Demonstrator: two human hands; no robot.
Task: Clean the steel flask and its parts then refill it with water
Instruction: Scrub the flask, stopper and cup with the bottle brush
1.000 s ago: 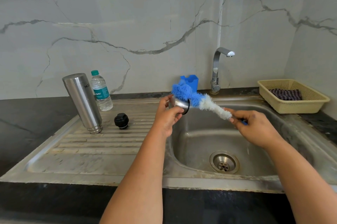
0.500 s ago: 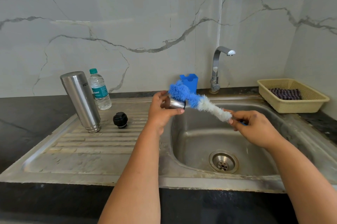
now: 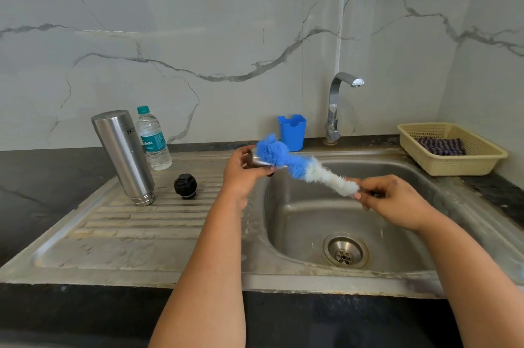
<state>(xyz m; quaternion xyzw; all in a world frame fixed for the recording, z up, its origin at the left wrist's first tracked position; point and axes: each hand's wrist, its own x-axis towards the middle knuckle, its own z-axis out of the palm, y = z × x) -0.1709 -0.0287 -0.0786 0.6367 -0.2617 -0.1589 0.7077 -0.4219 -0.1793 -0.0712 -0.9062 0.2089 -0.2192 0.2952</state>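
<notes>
While you stand at the sink (image 3: 198,274), items run: steel flask (image 3: 124,157) upright on the drainboard, water bottle (image 3: 153,139) just behind, black stopper (image 3: 185,185) beside it; your left hand (image 3: 243,174) curled round the steel cap (image 3: 262,162); bottle brush (image 3: 306,170) against the cap; your right hand (image 3: 394,200) pinching its handle.

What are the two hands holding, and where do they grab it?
The left hand grips the small steel flask cup around its side. The right hand pinches the blue-and-white bottle brush by its handle end.
</notes>
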